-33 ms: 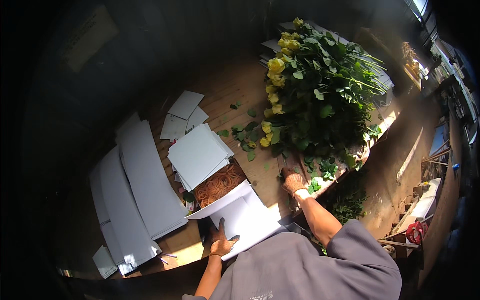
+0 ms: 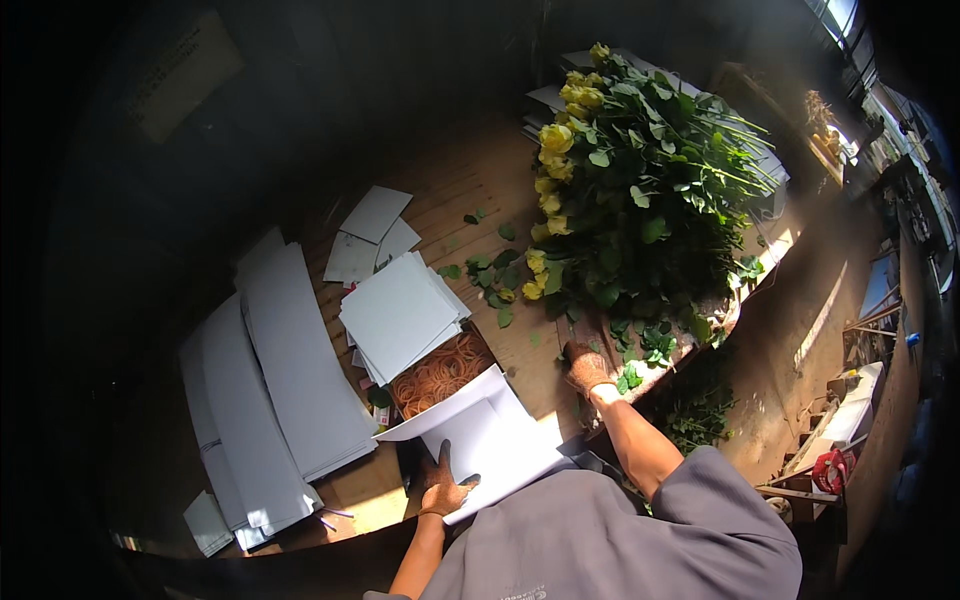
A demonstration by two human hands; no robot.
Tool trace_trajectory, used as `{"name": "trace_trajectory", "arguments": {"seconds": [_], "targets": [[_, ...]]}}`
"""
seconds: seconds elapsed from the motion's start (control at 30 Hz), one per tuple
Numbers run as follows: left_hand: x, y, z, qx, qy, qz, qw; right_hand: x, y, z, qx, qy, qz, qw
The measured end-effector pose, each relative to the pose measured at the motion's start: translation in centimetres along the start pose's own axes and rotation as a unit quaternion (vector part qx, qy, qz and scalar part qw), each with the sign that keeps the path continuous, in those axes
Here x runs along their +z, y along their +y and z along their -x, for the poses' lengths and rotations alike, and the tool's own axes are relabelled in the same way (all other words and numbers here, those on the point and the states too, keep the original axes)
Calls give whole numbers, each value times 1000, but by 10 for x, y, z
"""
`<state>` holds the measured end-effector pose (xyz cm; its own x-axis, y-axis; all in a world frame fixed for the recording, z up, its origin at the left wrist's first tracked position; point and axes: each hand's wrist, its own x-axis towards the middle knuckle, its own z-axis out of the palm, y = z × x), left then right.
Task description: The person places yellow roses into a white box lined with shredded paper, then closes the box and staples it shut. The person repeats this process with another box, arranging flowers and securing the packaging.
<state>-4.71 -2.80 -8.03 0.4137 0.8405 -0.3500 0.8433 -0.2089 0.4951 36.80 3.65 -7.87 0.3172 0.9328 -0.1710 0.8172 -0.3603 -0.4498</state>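
My left hand point(image 2: 446, 490), in a brown-stained glove, lies with thumb and fingers spread on a folded white cardboard sheet point(image 2: 500, 440) at the table's front edge. My right hand point(image 2: 588, 370), gloved too, is at the table edge beside scattered leaves, fingers curled together; what they hold, if anything, is hidden. Just beyond it lies a big heap of yellow roses point(image 2: 556, 140), blooms to the left and green stems to the right. Between the card and a stack of white card squares point(image 2: 395, 310) sits a box of orange rubber bands point(image 2: 445, 372).
Long white cardboard sheets point(image 2: 295, 370) are piled on the left of the wooden table point(image 2: 470, 190). Smaller white cards point(image 2: 375, 213) lie farther back. Loose green leaves point(image 2: 490, 275) are strewn near the roses. A red roll point(image 2: 830, 470) sits among clutter at the far right.
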Motion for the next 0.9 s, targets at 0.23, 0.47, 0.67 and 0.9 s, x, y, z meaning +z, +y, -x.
{"name": "trace_trajectory", "arguments": {"seconds": [0.23,0.47,0.67,0.9], "targets": [[9,-9,-11,19,-6,-16,1000,2,-9,31,-8,-177,33,984],[22,-16,-9,-16,-30,8,999,-33,-4,92,10,-210,-38,977],[38,-21,-16,1,-22,71,997,-99,-9,69,-70,-335,-27,939],[22,-19,-4,20,3,37,999,-285,-76,-76,-265,141,7,954]]}}
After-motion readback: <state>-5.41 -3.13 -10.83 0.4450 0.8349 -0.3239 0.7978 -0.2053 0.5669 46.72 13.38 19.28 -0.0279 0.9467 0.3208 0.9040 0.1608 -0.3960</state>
